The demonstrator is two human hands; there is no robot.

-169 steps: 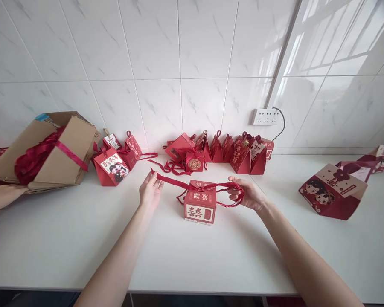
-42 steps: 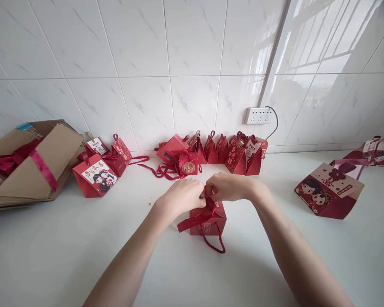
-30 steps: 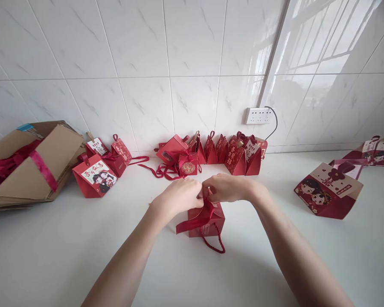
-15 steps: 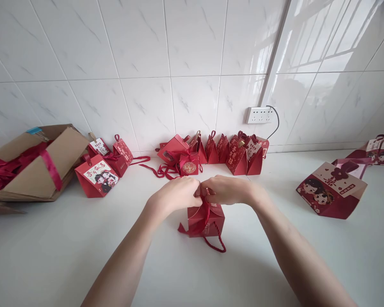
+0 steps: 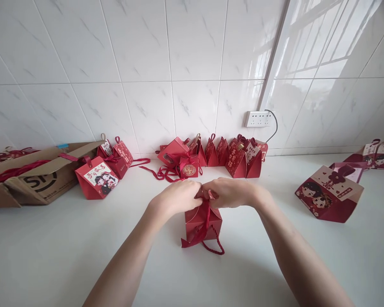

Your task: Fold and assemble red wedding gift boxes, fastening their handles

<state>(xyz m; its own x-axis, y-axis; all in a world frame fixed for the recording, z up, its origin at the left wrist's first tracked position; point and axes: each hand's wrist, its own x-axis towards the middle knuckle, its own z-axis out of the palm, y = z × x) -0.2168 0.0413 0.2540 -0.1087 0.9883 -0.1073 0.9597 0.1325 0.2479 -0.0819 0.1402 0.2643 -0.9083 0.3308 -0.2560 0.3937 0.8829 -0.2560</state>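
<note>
A small red gift box (image 5: 193, 224) stands on the white worktop in front of me. Its red satin ribbon (image 5: 207, 213) hangs over the near face, the loose end lying towards the lower left. A twisted red cord handle (image 5: 222, 247) loops down to the worktop at the front. My left hand (image 5: 188, 195) and my right hand (image 5: 225, 192) meet above the box top. Both are closed with fingers pinched on the ribbon, which runs up between them. The fingertips and the part of the ribbon inside them are mostly hidden.
An open cardboard carton (image 5: 51, 179) holding red material sits at the left, beside a red printed box (image 5: 97, 179). Several red boxes (image 5: 237, 160) and loose ribbon (image 5: 163, 172) line the wall. A larger printed box (image 5: 329, 194) stands right, and a power strip (image 5: 257, 119) is on the tiles.
The gift box has turned and shifted slightly left under my hands, and its ribbon end hangs lower. At the left, the carton has changed position, now showing its printed side.
</note>
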